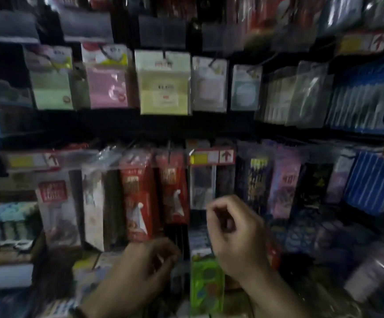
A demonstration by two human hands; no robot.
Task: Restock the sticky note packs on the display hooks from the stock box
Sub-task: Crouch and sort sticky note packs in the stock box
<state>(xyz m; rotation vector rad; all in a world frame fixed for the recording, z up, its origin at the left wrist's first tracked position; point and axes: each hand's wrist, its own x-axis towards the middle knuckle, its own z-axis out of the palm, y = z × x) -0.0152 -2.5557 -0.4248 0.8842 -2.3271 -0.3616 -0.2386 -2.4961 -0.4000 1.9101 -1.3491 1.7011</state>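
Sticky note packs hang on hooks in the upper row: a green pack (51, 88), a pink pack (107, 86), a yellow pack (164, 88), a white pack (209, 88) and a pale blue pack (246, 90). Both of my hands are low in the view, well below that row. My right hand (234, 235) is raised in front of the lower hooks with its fingers curled, and I see nothing in it. My left hand (145, 265) is lower and to the left, also with curled fingers. Blur hides whether it holds anything. No stock box can be made out.
Red packs (175, 187) and dark pen packs hang on the lower row behind my hands. A bright green pack (207, 285) sits between my wrists. Yellow price labels with red arrows (211, 156) mark the hooks. Blue packs (369, 182) fill the right side.
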